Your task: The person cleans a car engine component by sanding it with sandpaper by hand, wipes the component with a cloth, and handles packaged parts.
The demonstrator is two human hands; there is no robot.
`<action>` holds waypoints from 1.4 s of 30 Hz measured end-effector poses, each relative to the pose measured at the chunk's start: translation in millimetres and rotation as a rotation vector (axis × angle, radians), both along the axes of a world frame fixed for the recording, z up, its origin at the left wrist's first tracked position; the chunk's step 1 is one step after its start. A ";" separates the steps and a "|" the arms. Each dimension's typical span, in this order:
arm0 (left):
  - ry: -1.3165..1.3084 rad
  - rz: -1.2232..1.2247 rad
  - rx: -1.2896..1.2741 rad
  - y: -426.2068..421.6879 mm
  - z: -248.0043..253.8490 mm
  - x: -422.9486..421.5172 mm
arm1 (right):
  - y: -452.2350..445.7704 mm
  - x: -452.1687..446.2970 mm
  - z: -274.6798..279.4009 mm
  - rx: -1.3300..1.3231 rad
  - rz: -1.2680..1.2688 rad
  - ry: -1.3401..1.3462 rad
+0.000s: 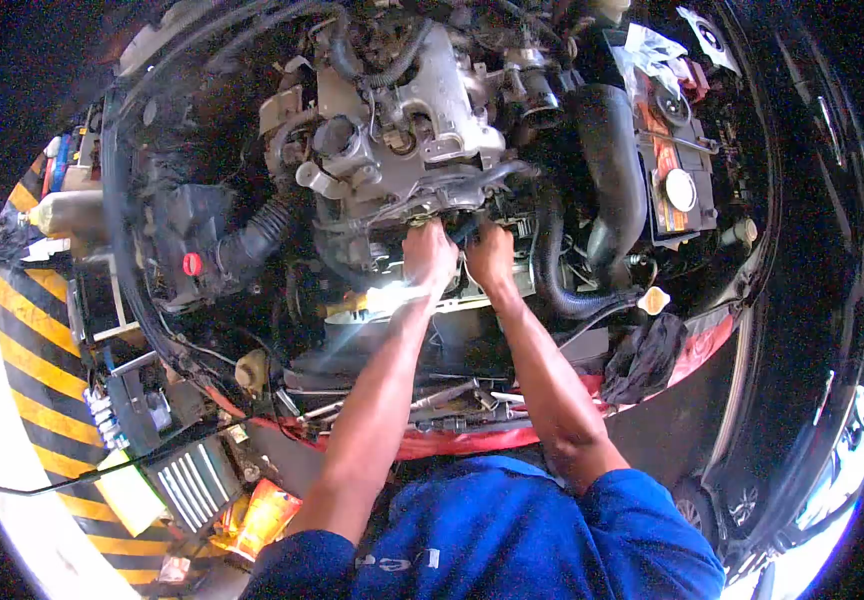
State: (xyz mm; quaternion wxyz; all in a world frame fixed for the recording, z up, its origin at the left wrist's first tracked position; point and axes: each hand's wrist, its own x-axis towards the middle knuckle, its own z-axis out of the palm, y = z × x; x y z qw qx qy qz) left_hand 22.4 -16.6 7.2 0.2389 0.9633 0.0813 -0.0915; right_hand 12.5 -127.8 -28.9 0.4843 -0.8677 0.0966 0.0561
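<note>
Both of my hands reach down at the front edge of the engine (382,185). My left hand (430,252) is closed, knuckles up, at the wiring and hoses (422,208) below the engine's top. Close beside it, my right hand (492,257) is also curled closed, under a dark hose. The fingertips of both hands are hidden among the parts, so what they grip cannot be made out. A lit work lamp (387,297) lies just below my left wrist and throws a bright glare.
A black ribbed hose (557,250) runs right of my hands, near a wide intake pipe (609,170) and the battery (692,170). Several wrenches (442,395) lie along the front edge. Left of the car are a toolbox (152,395) and an orange packet (267,515).
</note>
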 end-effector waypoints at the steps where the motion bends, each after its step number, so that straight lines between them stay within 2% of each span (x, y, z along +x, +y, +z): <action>1: 0.030 0.004 0.017 -1.6 4.4 1.0 | 0.8 -4.6 17.9 -0.076 -0.022 -0.006; 3: 0.087 0.004 0.056 -9.6 19.3 0.1 | 1.6 1.7 40.3 0.023 -0.025 -0.034; 4: 0.092 -0.018 0.102 -16.3 37.4 -0.9 | 2.9 4.5 -4.8 0.063 -0.027 -0.093; 5: 0.083 -0.040 0.040 -18.0 30.2 -4.4 | 3.7 2.9 -51.4 0.100 -0.036 -0.138; 6: 0.088 -0.055 0.036 -14.9 29.2 -14.0 | -2.7 3.8 -26.0 0.183 0.047 0.026; 9: 0.099 -0.023 -0.005 1.1 16.1 2.7 | 0.3 -2.9 21.6 -0.035 -0.043 -0.010; 10: 0.085 -0.068 0.030 -1.1 17.0 6.4 | -0.2 -4.5 29.3 0.001 -0.047 -0.125; 11: 0.091 -0.117 0.069 -2.1 15.7 3.0 | -1.7 -2.7 33.6 0.043 -0.033 -0.110; 12: 0.062 -0.102 0.116 -8.4 18.6 -0.8 | 1.5 -1.7 -6.7 0.017 -0.024 -0.085; 13: -0.031 -0.083 0.074 -13.9 23.7 -5.9 | 4.4 7.1 -7.0 -0.012 -0.014 -0.062; 14: 0.039 -0.045 0.033 -15.1 31.0 -10.8 | -1.1 7.5 -4.6 0.136 0.059 -0.044; 15: 0.089 0.000 -0.007 -13.8 40.5 -5.7 | 2.4 3.1 -5.5 0.114 -0.041 -0.007; 17: 0.000 -0.025 -0.062 2.8 8.4 -0.8 | -0.8 -4.7 46.0 0.029 -0.046 -0.058; 18: -0.066 -0.087 -0.018 1.3 10.7 2.6 | 3.8 -4.2 43.3 -0.016 -0.099 -0.205; 19: -0.121 -0.155 0.027 -0.9 11.5 0.9 | 2.2 -2.7 40.3 0.060 -0.105 -0.100; 21: -0.007 -0.052 0.047 -10.9 15.1 -4.0 | -2.9 4.5 18.2 0.065 0.040 -0.117; 23: 0.011 -0.021 0.034 -13.4 22.9 -6.1 | 2.1 4.2 3.5 0.140 -0.008 -0.064; 24: 0.012 0.013 0.030 -10.0 27.1 -2.5 | -0.7 4.8 17.1 0.070 -0.019 -0.066; 25: -0.027 -0.072 -0.027 2.9 15.9 -1.0 | -0.6 -2.4 30.3 0.003 -0.028 -0.061; 26: -0.017 -0.085 0.014 4.7 2.8 -0.3 | 2.0 -4.8 36.8 0.041 -0.080 -0.100; 28: -0.046 -0.108 0.090 -4.1 7.8 -2.1 | 1.6 0.4 22.8 0.035 -0.038 -0.095; 31: -0.043 -0.118 0.076 -9.8 16.3 -7.4 | -2.1 4.5 3.0 0.079 0.059 -0.069; 32: 0.004 -0.113 0.076 -5.5 20.4 -1.8 | 2.5 6.0 -3.1 -0.026 0.008 -0.089; 33: 0.000 -0.102 0.085 0.0 16.3 1.0 | -1.8 3.1 25.9 0.029 0.008 -0.088; 35: -0.003 -0.193 0.152 1.6 1.1 4.5 | 3.4 0.0 35.0 0.043 -0.087 -0.134; 36: 0.024 -0.164 0.146 -2.9 10.2 2.5 | 4.5 1.4 40.3 0.046 -0.096 -0.165; 38: 0.023 -0.153 0.126 -11.4 20.6 1.7 | 1.3 11.4 10.3 0.156 -0.014 -0.074; 39: 0.027 -0.150 0.118 -14.0 24.7 -5.0 | 0.7 8.7 14.4 0.213 0.022 -0.024; 40: 0.040 -0.125 0.086 -8.7 35.0 -2.4 | 0.4 7.1 23.7 0.047 0.034 -0.006; 41: 0.010 -0.117 0.063 3.4 10.1 1.4 | -2.4 3.5 34.1 -0.033 0.003 0.044; 42: 0.026 -0.147 0.065 4.2 14.2 2.9 | -0.6 -4.9 34.3 -0.015 -0.017 -0.041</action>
